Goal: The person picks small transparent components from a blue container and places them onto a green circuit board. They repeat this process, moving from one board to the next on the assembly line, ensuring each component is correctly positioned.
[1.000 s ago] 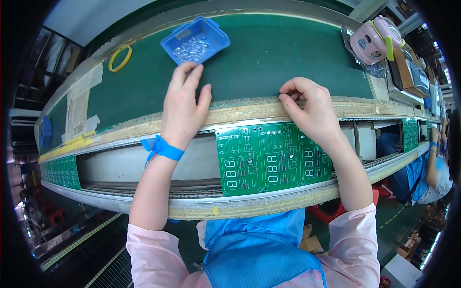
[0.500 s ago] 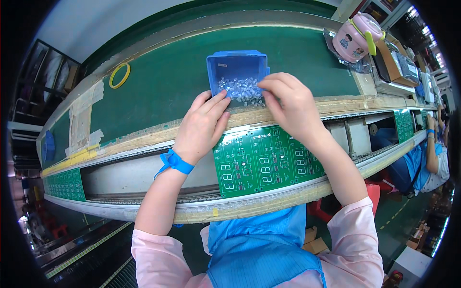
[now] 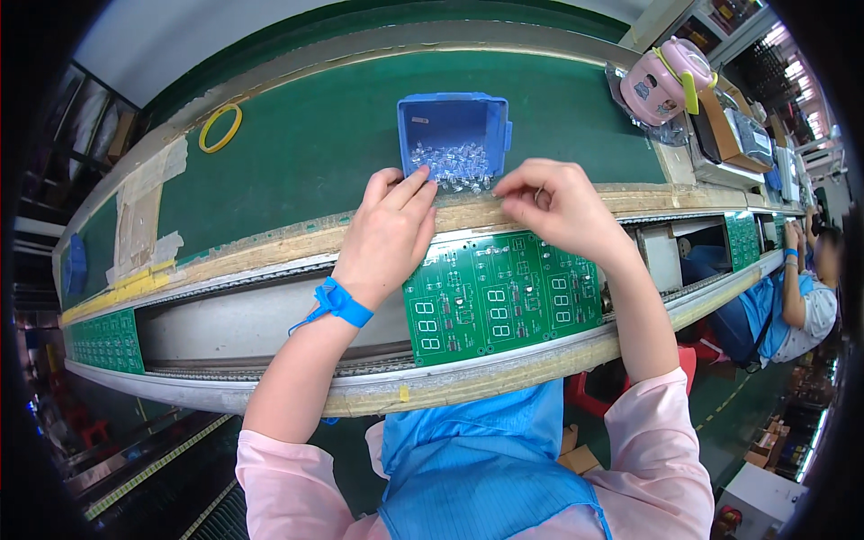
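A blue plastic bin (image 3: 454, 117) lies with its open side facing me, and small clear parts (image 3: 454, 164) that look like LEDs are heaped at its front. My left hand (image 3: 389, 229), with a blue strap on the wrist, reaches to the bin's front left corner. Its fingers are stretched out, their tips at the edge of the heap. Just off the bin's front right corner is my right hand (image 3: 567, 209), finger and thumb brought together; whatever they hold is too small to make out. Below both hands lies a green circuit board (image 3: 490, 301) with white digit outlines and a few mounted parts.
The board rests on conveyor rails, with more green boards at far left (image 3: 106, 342) and right (image 3: 742, 241). A yellow tape ring (image 3: 220, 129) lies on the green bench (image 3: 297, 135). At the back right stand a pink container (image 3: 661, 85) and boxes. A co-worker (image 3: 792, 292) sits at right.
My right hand has drawn back from the bin's mouth toward me, uncovering the bin's right side. My left hand stays at the front left corner. The whole view has shifted slightly.
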`<move>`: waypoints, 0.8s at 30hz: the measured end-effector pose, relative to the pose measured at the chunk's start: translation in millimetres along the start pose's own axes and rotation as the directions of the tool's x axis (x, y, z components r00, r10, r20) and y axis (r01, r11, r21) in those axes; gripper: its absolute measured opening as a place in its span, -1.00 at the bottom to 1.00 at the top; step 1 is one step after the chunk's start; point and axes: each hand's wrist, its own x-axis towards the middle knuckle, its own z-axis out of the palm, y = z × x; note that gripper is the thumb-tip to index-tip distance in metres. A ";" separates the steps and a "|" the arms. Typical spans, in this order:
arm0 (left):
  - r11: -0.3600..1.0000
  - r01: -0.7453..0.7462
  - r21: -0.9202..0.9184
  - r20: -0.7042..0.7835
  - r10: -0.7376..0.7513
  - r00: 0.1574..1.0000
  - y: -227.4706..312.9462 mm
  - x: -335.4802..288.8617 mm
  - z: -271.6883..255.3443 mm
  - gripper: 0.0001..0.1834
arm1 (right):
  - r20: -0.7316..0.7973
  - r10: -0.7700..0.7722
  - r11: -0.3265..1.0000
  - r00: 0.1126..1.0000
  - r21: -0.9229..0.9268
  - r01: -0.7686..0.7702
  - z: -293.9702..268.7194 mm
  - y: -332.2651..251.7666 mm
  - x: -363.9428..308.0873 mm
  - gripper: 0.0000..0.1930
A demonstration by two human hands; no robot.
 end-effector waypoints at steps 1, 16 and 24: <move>1.000 0.018 -0.017 0.007 -0.018 1.000 0.0 -0.2 0.5 -0.67 | 0.063 -0.022 1.000 0.998 -0.003 0.022 0.5 0.9 -1.4 -0.85; 0.996 0.075 -0.043 0.011 -0.075 0.997 3.3 -1.6 1.3 -0.67 | 0.155 -0.255 0.902 0.954 -0.319 0.293 28.9 4.6 -19.5 -0.80; 0.996 0.073 -0.048 0.003 -0.073 0.997 3.6 -0.6 3.4 -0.67 | 0.109 -0.269 0.862 0.957 -0.416 0.290 36.6 -2.5 -24.5 -0.83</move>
